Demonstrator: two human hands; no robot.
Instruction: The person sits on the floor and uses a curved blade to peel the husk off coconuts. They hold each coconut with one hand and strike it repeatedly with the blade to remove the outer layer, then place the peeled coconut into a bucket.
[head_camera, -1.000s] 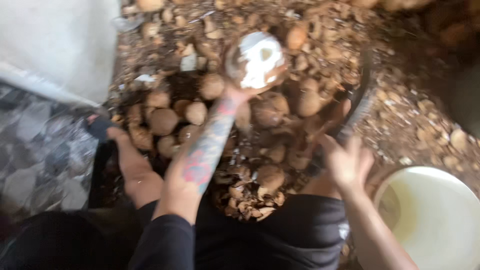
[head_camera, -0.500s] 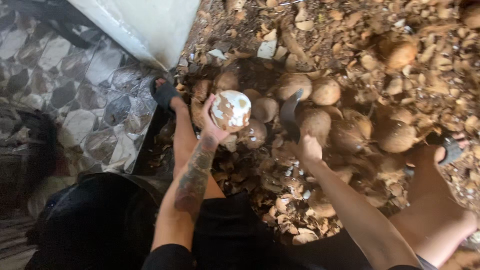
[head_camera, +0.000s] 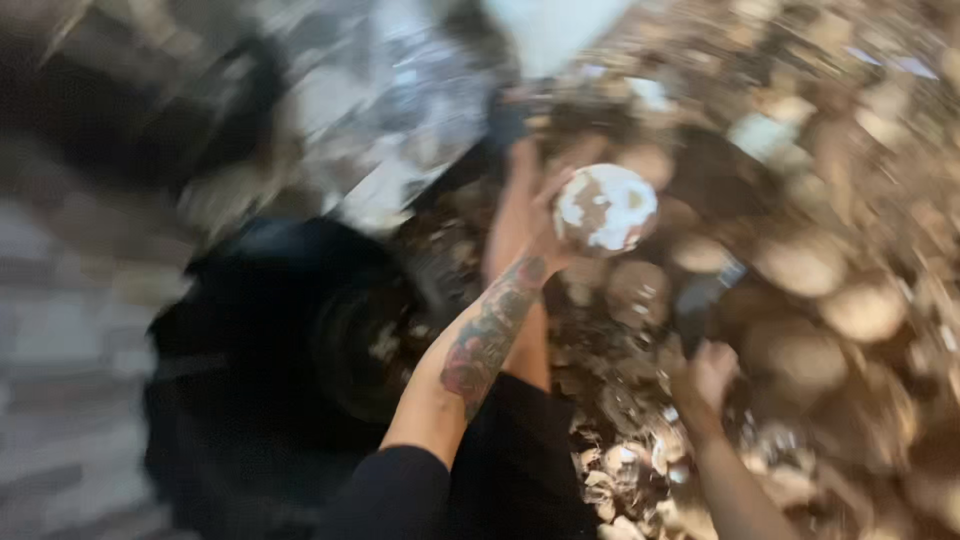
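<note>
Left hand (head_camera: 548, 235) fingers gripping peeled coconut (head_camera: 606, 208), right hand (head_camera: 706, 372) fingers closed on dark blade (head_camera: 700, 300), brown coconuts (head_camera: 800, 265) heaped around

A rough coconut-husking work spot at floor level, shown in a blurred view. A heap of brown coconuts (head_camera: 830, 290) and broken shell scraps (head_camera: 640, 470) covers the ground on the right. Patterned grey floor tiles (head_camera: 350, 110) lie on the left, beside a white sack (head_camera: 550, 30).

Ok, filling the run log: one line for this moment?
left hand: holds part-peeled coconut raised | right hand: grips dark blade | below: coconut pile | view blurred
</note>
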